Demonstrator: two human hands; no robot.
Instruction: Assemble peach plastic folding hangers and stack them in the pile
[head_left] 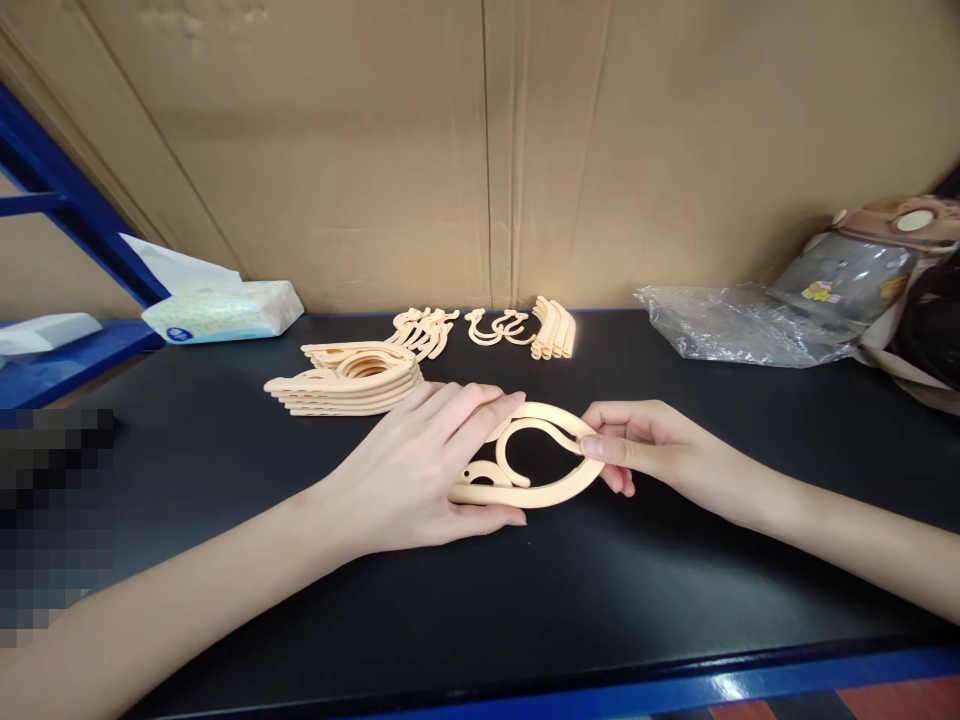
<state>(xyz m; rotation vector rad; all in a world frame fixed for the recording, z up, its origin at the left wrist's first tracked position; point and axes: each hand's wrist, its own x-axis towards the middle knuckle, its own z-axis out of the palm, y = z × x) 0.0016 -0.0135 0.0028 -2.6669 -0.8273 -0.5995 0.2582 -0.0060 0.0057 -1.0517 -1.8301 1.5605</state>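
A beige plastic folding hanger [559, 492], folded into a leaf-shaped loop with its curved hook tucked inside, is held between both hands just above the black table. My left hand [431, 465] covers its left end, fingers over the far edge and thumb along the near edge. With thumb and fingers, my right hand [634, 440] pinches its rounded right end. Behind my left hand lies a neat stack of similar folded hangers [349, 385], partly hidden by that hand.
Farther back lie a group of beige hooks [424, 330], some loose curved hooks [495, 328] and a bundle of beige arm pieces [553, 328]. A tissue pack [225, 312] stands at the back left. Clear plastic wrap [739, 325] and a transparent bottle [847, 265] are at the right. Cardboard [337, 150] borders the table.
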